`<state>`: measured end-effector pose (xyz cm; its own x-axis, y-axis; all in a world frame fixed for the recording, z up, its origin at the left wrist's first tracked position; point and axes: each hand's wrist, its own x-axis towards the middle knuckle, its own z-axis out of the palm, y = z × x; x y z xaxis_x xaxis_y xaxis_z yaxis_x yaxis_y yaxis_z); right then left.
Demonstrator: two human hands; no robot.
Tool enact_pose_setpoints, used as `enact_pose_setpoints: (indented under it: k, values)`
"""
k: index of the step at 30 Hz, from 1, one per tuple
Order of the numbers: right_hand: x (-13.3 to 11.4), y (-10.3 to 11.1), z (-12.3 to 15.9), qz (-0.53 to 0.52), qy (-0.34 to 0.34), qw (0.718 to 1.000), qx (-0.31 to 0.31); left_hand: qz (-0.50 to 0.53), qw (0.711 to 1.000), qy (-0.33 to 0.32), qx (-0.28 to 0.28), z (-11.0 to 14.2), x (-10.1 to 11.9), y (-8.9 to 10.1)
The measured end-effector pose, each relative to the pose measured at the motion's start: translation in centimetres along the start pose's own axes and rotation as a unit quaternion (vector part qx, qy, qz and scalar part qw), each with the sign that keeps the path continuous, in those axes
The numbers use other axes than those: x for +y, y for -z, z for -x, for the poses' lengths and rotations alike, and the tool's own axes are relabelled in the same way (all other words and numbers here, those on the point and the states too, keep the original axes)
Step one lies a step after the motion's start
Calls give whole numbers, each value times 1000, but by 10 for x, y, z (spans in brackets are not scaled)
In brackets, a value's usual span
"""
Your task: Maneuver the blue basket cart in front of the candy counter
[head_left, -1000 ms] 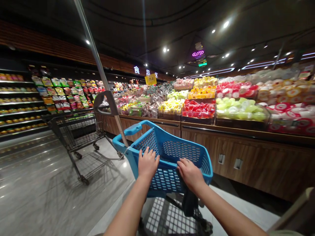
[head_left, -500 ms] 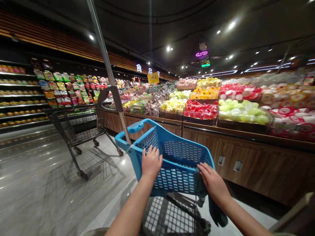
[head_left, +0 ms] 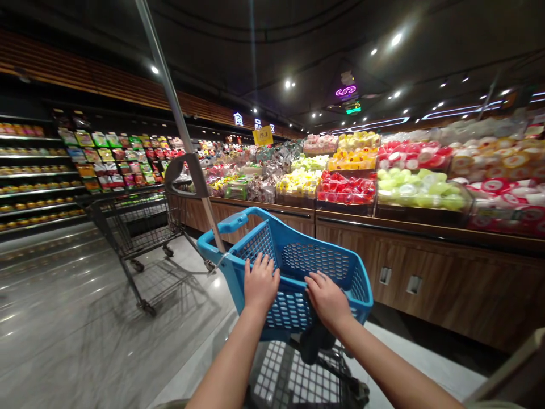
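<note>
Left to right, 12 = dead ahead of the wearer. 10 o'clock: black wire-mesh shopping cart (head_left: 140, 221) on castors, parked on grey tile. 11 o'clock: tall silver metal pole (head_left: 165, 79) with grey loop handle, lower end at the blue cart's handle end. About 12 o'clock: left hand (head_left: 260, 287), bare, back up, fingers laid over the near rim; can't tell if it clasps or just rests. From 12 to 1: blue plastic shopping-cart basket (head_left: 298, 237) with perforated walls, upright on its frame, right in front of the wearer. 1 o'clock: right hand (head_left: 328, 298), fingers curled over the same rim, clamped on a limp dark cloth (head_left: 315, 341) that hangs down outside the near wall. Beyond, 1 to 2 o'clock: brown wood-grain counter (head_left: 340, 244) carrying clear bins of bright red packs (head_left: 346, 189) and pale green packs (head_left: 415, 190).

Risks, my guess: loose cloth end could snag on the perforations or the frame below if dragged along; cart could roll or swing into the counter if pushed while the left hand isn't really holding.

Vs half a second ago: right hand and cloth were farther right, near the rim's far-right corner; now back toward mid-rim. Left hand basically same spot.
</note>
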<state>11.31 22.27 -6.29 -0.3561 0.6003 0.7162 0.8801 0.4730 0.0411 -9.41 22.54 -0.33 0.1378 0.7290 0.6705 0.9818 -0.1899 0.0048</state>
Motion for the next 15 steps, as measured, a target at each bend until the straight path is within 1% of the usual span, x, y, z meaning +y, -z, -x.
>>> enact_pose_setpoints:
  k: [3, 6, 11, 15]
  values:
    - [9, 2, 9, -3, 34, 999, -15, 10, 1000, -2, 4, 0, -3, 0]
    - [21, 9, 20, -7, 59, 998, -32, 12, 1000, -4, 4, 0, -4, 0]
    - [42, 18, 37, 8, 51, 998, -41, 10, 1000, -8, 5, 3, -3, 0]
    - [72, 23, 61, 21, 47, 998, -24, 12, 1000, -4, 10, 3, -2, -1]
